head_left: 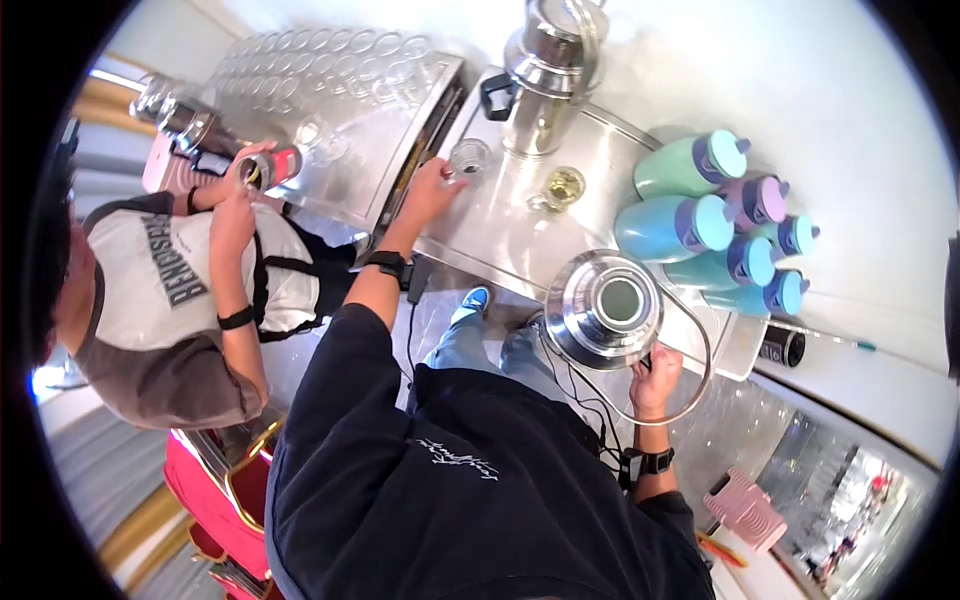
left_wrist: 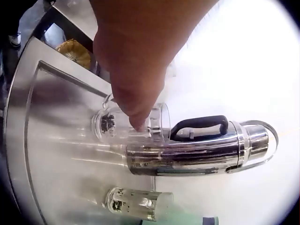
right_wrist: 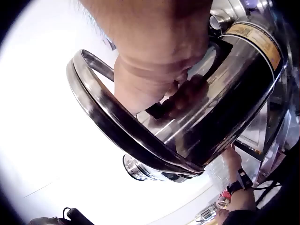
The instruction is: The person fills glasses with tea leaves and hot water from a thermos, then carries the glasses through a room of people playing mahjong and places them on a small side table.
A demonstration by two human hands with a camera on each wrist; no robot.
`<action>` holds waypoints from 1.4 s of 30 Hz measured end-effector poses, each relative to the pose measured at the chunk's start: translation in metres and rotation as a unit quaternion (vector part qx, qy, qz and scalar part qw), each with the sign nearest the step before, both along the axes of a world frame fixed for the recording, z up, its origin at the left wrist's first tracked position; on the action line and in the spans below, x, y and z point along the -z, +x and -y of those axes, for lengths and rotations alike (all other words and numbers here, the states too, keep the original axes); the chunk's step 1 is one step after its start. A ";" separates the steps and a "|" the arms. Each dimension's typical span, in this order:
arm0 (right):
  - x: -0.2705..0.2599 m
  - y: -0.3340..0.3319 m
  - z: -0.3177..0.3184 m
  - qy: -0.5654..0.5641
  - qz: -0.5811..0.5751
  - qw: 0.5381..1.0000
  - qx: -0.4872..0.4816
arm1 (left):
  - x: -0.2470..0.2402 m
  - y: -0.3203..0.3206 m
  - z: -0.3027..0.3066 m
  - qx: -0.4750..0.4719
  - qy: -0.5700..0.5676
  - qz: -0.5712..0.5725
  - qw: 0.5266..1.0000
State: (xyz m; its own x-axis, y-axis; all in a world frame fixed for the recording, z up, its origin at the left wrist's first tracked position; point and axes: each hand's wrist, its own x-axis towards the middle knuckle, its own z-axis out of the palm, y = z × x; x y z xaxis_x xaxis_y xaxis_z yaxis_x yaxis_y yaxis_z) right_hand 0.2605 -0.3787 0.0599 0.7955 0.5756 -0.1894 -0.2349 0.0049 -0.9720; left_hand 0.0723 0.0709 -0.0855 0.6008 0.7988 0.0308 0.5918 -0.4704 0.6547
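My left hand (head_left: 432, 192) grips a clear glass mug (head_left: 470, 156) on the metal tabletop. Dark leaves (left_wrist: 108, 124) lie at the mug's bottom in the left wrist view. My right hand (head_left: 657, 380) holds a shiny steel thermos flask (head_left: 580, 318) by its black side handle, near the table's front edge. Its top faces the head camera with no lid on, and the wire-like carrying loop (right_wrist: 101, 103) swings out to one side. Between the hands stands a second glass mug (head_left: 566, 186) with pale yellow liquid and some leaves in it.
Another steel thermos (head_left: 540, 112) stands upright behind the mugs. Several pastel bottles (head_left: 690, 165) crowd the right side. Rows of empty glasses (head_left: 330, 65) cover the table at left, where another person (head_left: 170, 300) holds a red tin (head_left: 284, 164). Cables hang below the table.
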 end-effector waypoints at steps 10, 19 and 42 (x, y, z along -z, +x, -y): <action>-0.009 -0.006 -0.006 -0.060 0.089 0.992 -0.070 | 0.015 -0.027 0.037 -0.083 -0.149 0.128 0.977; -0.012 -0.010 -0.019 -0.069 0.079 0.993 -0.062 | -0.151 -0.077 0.127 0.039 -0.128 0.183 0.974; -0.013 -0.010 -0.034 -0.070 0.091 0.989 -0.091 | -0.211 -0.065 0.161 0.092 -0.112 0.159 0.977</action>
State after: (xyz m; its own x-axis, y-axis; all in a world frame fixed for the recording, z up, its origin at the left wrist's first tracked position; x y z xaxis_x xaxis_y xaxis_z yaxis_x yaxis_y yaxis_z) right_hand 0.2502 -0.3451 0.0725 0.7095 0.6907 -0.1395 -0.0398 -0.1585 -0.9866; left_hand 0.0077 -0.0906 0.1254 0.7227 0.6869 0.0772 0.2603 -0.3740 0.8901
